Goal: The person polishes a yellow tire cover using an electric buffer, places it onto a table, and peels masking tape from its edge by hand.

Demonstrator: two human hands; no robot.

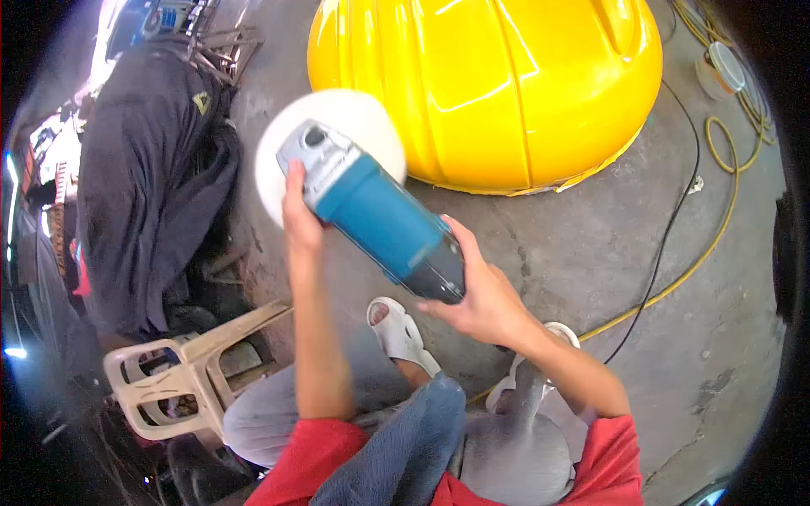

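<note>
A blue power polisher (384, 219) with a grey metal head and black rear end is held out in front of me in both hands. Its round white pad (278, 152) is at the far left end, close to the yellow moulded shell (481, 93); whether they touch I cannot tell. My left hand (302, 211) grips the polisher beside its metal head. Around the black rear part, my right hand (477, 291) is closed with the thumb on the near side. The shell is glossy, ribbed and rests on the floor.
A beige plastic stool (190, 371) lies tipped at lower left. Dark cloth (156, 185) drapes over something on the left. A yellow hose (675, 287) and a black cord (675, 223) run across the concrete floor at right, near a white tub (721, 72).
</note>
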